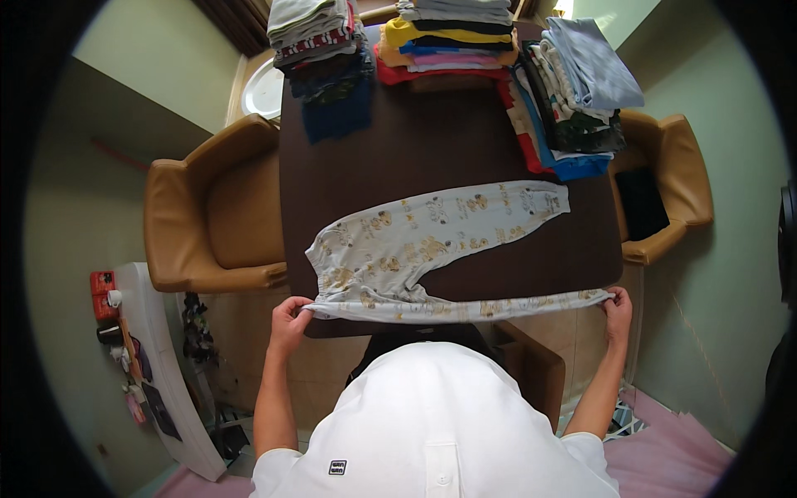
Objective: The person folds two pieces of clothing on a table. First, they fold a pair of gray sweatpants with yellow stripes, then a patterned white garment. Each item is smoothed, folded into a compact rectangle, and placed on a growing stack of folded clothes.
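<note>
A pair of pale pants (pixel 398 241) with a tan and grey print lies sideways on the dark table (pixel 465 133). Its waistband is at the left and the leg cuffs are at the right. The far leg lies flat on the tabletop. Along the table's front edge the near leg is stretched straight and narrow. My left hand (pixel 290 320) pinches the waistband corner of the pants. At the other end, my right hand (pixel 617 314) is closed on the cuff of the near leg.
Stacks of folded clothes stand at the far left (pixel 320 66), far middle (pixel 448 41) and far right (pixel 573 91). Tan armchairs flank the table at left (pixel 224 207) and right (pixel 685 166); a black item (pixel 641 203) lies on the right one. A white shelf (pixel 166 373) stands at left.
</note>
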`<state>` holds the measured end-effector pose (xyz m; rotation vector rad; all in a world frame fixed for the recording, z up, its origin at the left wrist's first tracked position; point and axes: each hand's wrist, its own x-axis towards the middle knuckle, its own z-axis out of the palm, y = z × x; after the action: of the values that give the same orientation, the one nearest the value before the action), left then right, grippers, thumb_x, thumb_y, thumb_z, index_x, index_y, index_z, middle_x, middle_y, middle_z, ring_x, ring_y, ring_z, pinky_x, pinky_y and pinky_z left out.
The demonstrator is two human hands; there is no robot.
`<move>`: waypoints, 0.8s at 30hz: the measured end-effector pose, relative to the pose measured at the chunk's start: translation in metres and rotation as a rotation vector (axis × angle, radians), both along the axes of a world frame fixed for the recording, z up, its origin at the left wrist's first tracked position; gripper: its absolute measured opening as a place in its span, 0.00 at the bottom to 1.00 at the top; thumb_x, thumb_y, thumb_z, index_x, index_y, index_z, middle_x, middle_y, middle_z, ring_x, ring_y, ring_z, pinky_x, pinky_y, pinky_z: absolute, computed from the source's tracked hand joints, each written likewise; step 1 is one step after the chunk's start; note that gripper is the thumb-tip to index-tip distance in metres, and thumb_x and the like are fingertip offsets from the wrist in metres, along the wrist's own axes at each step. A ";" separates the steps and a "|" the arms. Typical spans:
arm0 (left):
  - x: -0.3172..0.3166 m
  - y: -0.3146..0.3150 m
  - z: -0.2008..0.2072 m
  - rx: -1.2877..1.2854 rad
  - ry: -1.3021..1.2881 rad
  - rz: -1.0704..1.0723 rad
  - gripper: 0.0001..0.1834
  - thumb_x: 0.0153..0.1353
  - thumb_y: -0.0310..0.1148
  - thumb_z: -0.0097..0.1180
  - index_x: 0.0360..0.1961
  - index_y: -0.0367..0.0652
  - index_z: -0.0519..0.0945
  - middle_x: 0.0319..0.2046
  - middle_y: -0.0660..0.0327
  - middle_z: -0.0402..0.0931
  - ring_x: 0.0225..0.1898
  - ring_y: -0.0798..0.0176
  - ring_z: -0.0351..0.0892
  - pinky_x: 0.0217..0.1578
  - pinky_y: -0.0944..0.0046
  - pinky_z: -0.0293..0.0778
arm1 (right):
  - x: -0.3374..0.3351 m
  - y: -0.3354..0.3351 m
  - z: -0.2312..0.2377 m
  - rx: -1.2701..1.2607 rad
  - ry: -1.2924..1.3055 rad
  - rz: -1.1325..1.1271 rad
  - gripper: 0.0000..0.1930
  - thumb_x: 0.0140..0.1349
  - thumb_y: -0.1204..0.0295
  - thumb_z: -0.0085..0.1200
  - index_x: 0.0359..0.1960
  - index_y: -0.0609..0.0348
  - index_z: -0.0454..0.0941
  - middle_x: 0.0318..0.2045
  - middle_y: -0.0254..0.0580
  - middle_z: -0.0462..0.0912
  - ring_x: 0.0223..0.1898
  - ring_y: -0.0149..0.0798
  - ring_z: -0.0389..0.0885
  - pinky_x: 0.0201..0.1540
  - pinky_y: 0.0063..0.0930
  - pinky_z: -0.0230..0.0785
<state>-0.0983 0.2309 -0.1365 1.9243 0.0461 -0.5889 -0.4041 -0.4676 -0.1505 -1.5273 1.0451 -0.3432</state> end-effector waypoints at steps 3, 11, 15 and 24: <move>0.016 -0.008 -0.004 -0.106 0.017 0.069 0.04 0.66 0.24 0.61 0.40 0.37 0.85 0.34 0.68 0.83 0.34 0.76 0.77 0.37 0.72 0.74 | 0.026 -0.016 -0.007 -0.058 0.000 -0.007 0.08 0.67 0.80 0.55 0.46 0.59 0.79 0.37 0.28 0.79 0.37 0.25 0.77 0.42 0.21 0.72; 0.076 -0.019 -0.048 -0.283 0.098 0.287 0.06 0.67 0.28 0.63 0.43 0.41 0.84 0.35 0.69 0.82 0.34 0.75 0.78 0.37 0.70 0.75 | 0.134 -0.039 -0.016 -0.117 0.035 -0.008 0.14 0.70 0.63 0.60 0.52 0.53 0.79 0.44 0.30 0.81 0.44 0.29 0.78 0.42 0.30 0.74; 0.104 -0.037 -0.058 -0.173 0.095 0.301 0.08 0.68 0.33 0.62 0.44 0.42 0.83 0.34 0.68 0.81 0.32 0.73 0.77 0.32 0.69 0.74 | 0.170 -0.050 -0.023 -0.073 0.040 -0.007 0.19 0.69 0.61 0.61 0.57 0.54 0.77 0.49 0.36 0.81 0.49 0.34 0.80 0.43 0.34 0.77; 0.106 -0.019 -0.101 -0.097 0.061 0.337 0.05 0.71 0.33 0.58 0.43 0.44 0.80 0.32 0.71 0.76 0.30 0.76 0.72 0.29 0.71 0.71 | 0.233 -0.025 -0.035 0.029 -0.023 0.010 0.12 0.71 0.68 0.57 0.51 0.61 0.80 0.39 0.41 0.83 0.36 0.35 0.83 0.35 0.32 0.79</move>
<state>0.0077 0.2115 -0.2370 1.7535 0.3675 -0.4141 -0.1710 -0.4922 -0.1859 -1.4995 1.0199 -0.3362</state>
